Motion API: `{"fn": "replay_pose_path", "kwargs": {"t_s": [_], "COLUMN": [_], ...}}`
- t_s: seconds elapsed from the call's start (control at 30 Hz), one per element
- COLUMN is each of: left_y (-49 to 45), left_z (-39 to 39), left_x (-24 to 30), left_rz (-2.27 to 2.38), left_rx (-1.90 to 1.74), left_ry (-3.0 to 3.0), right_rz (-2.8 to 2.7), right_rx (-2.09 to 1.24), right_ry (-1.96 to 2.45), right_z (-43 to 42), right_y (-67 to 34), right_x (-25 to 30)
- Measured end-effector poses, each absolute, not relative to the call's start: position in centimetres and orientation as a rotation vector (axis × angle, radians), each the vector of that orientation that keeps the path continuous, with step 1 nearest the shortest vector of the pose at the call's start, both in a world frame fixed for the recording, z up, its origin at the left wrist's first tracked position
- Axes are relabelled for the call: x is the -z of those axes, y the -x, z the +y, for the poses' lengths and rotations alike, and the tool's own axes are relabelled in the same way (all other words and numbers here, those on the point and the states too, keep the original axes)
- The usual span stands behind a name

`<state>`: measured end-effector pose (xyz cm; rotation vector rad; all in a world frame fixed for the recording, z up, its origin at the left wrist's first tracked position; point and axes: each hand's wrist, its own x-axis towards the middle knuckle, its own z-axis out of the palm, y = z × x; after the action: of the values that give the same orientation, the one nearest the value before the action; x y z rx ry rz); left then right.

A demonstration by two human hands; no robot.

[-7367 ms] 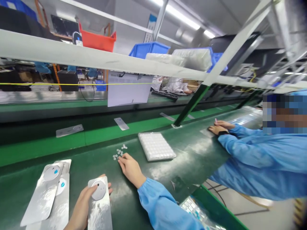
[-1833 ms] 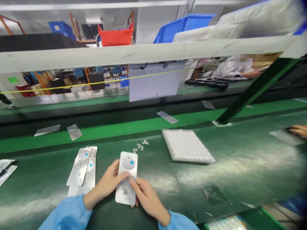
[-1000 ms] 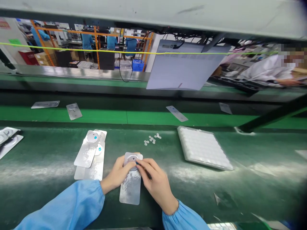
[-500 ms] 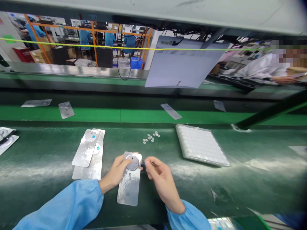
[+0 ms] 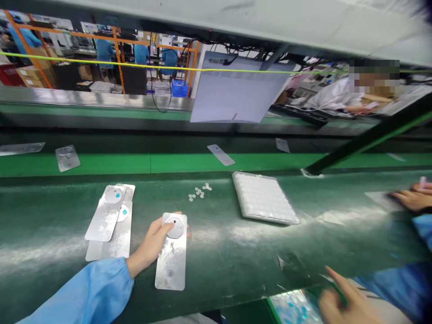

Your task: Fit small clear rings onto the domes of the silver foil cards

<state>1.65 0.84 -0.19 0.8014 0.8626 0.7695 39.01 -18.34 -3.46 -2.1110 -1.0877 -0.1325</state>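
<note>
My left hand (image 5: pixel 151 243) grips the upper left edge of a silver foil strip (image 5: pixel 171 258) that lies on the dark green bench, its thumb on the strip's round white octagonal part (image 5: pixel 174 227). My right hand (image 5: pixel 340 301) is low at the bottom right, off the bench edge and blurred by motion, beside a clear tray with blue pieces (image 5: pixel 292 308). Whether its fingers hold anything does not show. A small heap of white discs (image 5: pixel 200 192) lies beyond the strip.
A stack of similar foil strips (image 5: pixel 110 218) lies left of my left hand. A white cell tray (image 5: pixel 263 198) sits to the right. Loose strips (image 5: pixel 67 157) ride the green belt behind. A co-worker's hands (image 5: pixel 411 198) rest at the far right. A sheet (image 5: pixel 236 96) hangs overhead.
My right hand has left the strip and swung down to the bottom right past the bench edge. The blue mark on the octagonal part is gone. My left hand stays on the strip.
</note>
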Motion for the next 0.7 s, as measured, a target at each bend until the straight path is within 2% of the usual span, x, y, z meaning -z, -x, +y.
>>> {"fn": "replay_pose_path", "kwargs": {"t_s": [0.07, 0.17, 0.27, 0.37, 0.5, 0.7], "left_y": [-1.6, -1.5, -1.4, -1.5, -1.6, -1.7], "left_z": [0.9, 0.9, 0.9, 0.8, 0.7, 0.8], "left_x": [0.4, 0.5, 0.6, 0.5, 0.6, 1.0], "left_rz": [0.864, 0.859, 0.874, 0.874, 0.848, 0.861], "left_rx": [-0.767, -0.762, -0.773, -0.767, -0.749, -0.784], "left_ry": [-0.798, -0.794, -0.829, -0.832, -0.795, -0.745], "right_rz": [-1.184, -1.569, -1.721, -1.753, -1.867, -2.246], "right_rx": [0.175, -0.091, -0.105, -0.063, -0.078, -0.265], "right_ry": [2.020, 1.719, 1.675, 1.704, 1.697, 1.429], "right_z": [-13.8, -5.5, 1.4, 4.6, 2.5, -9.4], "right_y": [-34.8, -28.8, -25.5, -24.4, -23.7, -23.1], "right_x": [2.4, 1.4, 1.4, 1.9, 2.6, 3.3]}}
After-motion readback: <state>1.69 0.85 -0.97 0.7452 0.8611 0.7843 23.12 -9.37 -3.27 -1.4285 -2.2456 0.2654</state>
